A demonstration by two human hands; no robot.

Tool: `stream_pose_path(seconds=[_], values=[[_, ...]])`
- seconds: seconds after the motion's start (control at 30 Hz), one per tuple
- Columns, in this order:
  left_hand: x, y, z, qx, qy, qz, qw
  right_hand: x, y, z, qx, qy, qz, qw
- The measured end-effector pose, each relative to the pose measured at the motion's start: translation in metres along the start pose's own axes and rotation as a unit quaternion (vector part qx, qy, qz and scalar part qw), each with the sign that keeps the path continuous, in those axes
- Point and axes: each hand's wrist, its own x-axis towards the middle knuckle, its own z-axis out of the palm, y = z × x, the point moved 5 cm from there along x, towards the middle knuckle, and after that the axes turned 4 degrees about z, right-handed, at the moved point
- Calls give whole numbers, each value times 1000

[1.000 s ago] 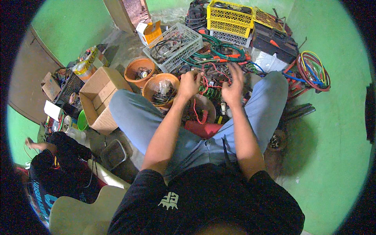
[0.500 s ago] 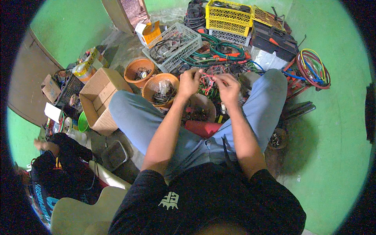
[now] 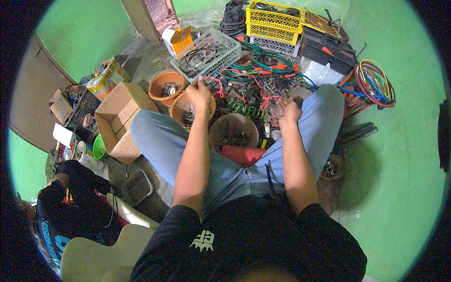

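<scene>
A thin red wire (image 3: pixel 220 87) runs in loose loops between my two hands. My left hand (image 3: pixel 199 97) is closed, thumb and fingertips pinching one end of it above an orange bucket (image 3: pixel 178 109). My right hand (image 3: pixel 289 111) is by my right knee, its fingers curled round the wire's other part, which hangs in a small tangle (image 3: pixel 268 101) beside the fingertips. Beneath and between the hands lie a coiled green spring-like cord (image 3: pixel 244 110) and a round tub (image 3: pixel 233 133) holding small dark parts.
A second orange bucket (image 3: pixel 164 87), an open cardboard box (image 3: pixel 123 117) and a grey crate (image 3: pixel 230 54) are to the left. Yellow crates (image 3: pixel 274 19), green hose (image 3: pixel 263 58) and a black toolbox (image 3: pixel 329 49) lie farther back. Another person (image 3: pixel 77 207) sits at the lower left.
My hands were close together at the wire and have spread apart, left hand leftward, right hand rightward and down. The wire now stretches between them. The other person's arm has lowered.
</scene>
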Motion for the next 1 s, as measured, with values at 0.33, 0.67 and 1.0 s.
stream_pose_path(seconds=[0.33, 0.67, 1.0], values=[[-15, 27, 8, 0, -13, 123, 992, -64, -16, 58, -484, -174, -428, 743], [-26, 7, 40, -77, -174, 54, 980, -86, -13, 69, -471, -291, -472, 686], [-38, 14, 48, -223, -241, -79, 941, -56, -3, 51, -373, -228, -301, 847]])
